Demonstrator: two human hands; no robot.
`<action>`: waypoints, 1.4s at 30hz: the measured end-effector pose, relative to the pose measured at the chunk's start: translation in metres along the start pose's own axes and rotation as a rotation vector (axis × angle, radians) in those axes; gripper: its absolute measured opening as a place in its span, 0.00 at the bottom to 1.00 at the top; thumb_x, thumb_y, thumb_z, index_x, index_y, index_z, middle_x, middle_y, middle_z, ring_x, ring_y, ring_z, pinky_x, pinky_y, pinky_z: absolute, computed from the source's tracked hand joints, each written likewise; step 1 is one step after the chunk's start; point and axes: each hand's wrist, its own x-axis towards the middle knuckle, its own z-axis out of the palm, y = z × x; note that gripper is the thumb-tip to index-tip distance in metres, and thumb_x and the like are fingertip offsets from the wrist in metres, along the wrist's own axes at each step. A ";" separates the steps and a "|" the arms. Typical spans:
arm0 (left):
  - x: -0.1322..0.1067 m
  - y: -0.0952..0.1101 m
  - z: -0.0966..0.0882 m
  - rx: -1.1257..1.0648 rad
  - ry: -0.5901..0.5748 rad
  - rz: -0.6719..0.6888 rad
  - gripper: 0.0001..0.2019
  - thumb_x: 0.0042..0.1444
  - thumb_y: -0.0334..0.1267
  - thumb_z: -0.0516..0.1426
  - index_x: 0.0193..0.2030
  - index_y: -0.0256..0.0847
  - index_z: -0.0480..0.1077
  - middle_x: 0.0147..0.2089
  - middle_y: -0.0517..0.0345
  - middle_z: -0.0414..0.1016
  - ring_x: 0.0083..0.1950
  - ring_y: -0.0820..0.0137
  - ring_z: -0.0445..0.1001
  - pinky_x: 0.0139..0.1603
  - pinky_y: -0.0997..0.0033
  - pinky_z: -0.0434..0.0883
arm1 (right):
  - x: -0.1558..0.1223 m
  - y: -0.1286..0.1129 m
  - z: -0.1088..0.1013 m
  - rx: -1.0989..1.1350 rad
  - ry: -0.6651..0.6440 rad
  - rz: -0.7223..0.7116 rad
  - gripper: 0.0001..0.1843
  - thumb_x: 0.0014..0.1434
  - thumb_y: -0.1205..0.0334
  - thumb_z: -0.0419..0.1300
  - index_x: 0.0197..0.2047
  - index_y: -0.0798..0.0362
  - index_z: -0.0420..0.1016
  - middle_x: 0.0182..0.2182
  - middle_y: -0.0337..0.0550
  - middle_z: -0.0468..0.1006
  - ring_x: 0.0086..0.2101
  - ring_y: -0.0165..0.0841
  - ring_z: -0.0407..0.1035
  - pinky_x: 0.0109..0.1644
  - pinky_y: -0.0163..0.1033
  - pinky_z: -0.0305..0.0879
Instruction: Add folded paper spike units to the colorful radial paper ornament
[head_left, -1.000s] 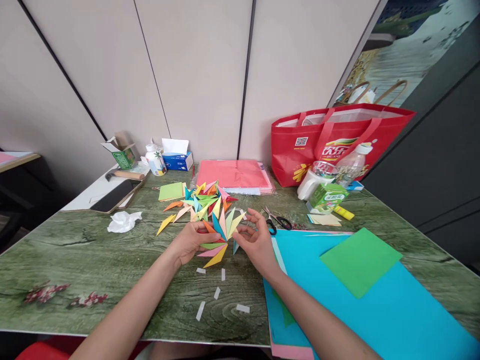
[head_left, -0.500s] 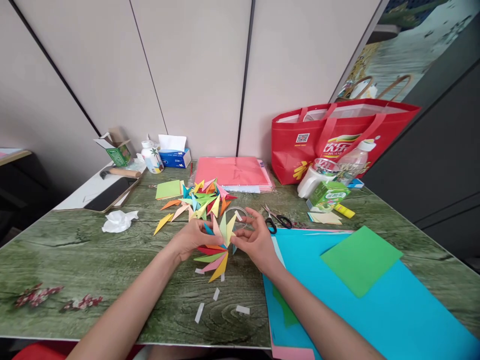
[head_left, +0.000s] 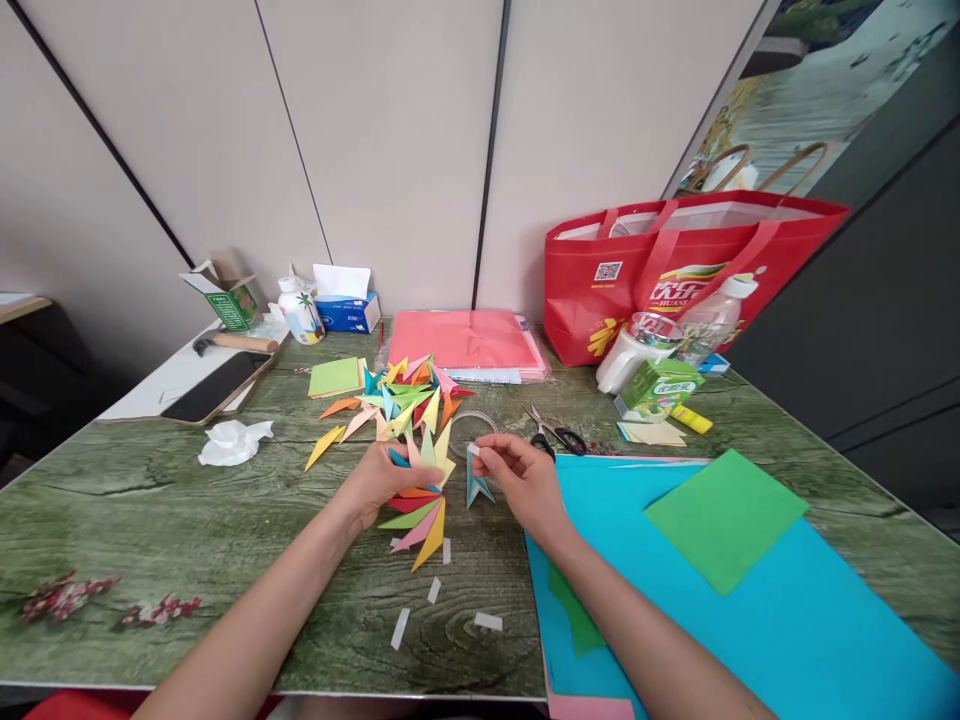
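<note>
The left grip point(head_left: 386, 480) and the right grip point(head_left: 517, 482) are bare human hands, with slim fingers. Both forearms point(head_left: 266, 605) are also bare, smooth in outline, and they become gradually wider toward the near edge of the table point(head_left: 150, 520).

Before the folded-paper pile point(head_left: 409, 403) is the paper fan point(head_left: 417, 506), left of the scissors point(head_left: 550, 432).

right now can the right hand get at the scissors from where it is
Probably yes: the scissors lie just beyond the right hand, with nothing visible blocking the way, though its fingertips are at the light-blue folded paper.
</note>
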 end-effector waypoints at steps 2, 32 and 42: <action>-0.001 0.002 -0.003 0.035 -0.054 0.008 0.13 0.28 0.38 0.67 0.17 0.34 0.70 0.19 0.60 0.70 0.20 0.76 0.64 0.21 0.76 0.61 | 0.001 0.000 -0.003 -0.059 -0.102 -0.011 0.10 0.53 0.55 0.57 0.32 0.54 0.71 0.24 0.40 0.71 0.26 0.30 0.69 0.32 0.37 0.69; -0.008 0.010 -0.004 0.381 -0.184 -0.063 0.16 0.27 0.44 0.66 0.15 0.33 0.68 0.13 0.66 0.59 0.17 0.80 0.52 0.19 0.76 0.47 | 0.000 -0.006 -0.011 -0.459 -0.550 -0.125 0.13 0.55 0.66 0.55 0.39 0.49 0.51 0.29 0.36 0.69 0.28 0.29 0.63 0.30 0.33 0.58; -0.009 0.010 -0.004 0.431 -0.221 -0.045 0.13 0.30 0.41 0.65 0.16 0.34 0.69 0.14 0.67 0.58 0.18 0.80 0.51 0.19 0.76 0.46 | 0.001 -0.005 -0.012 -0.450 -0.564 -0.106 0.15 0.54 0.67 0.56 0.39 0.49 0.50 0.28 0.34 0.68 0.27 0.28 0.63 0.30 0.32 0.58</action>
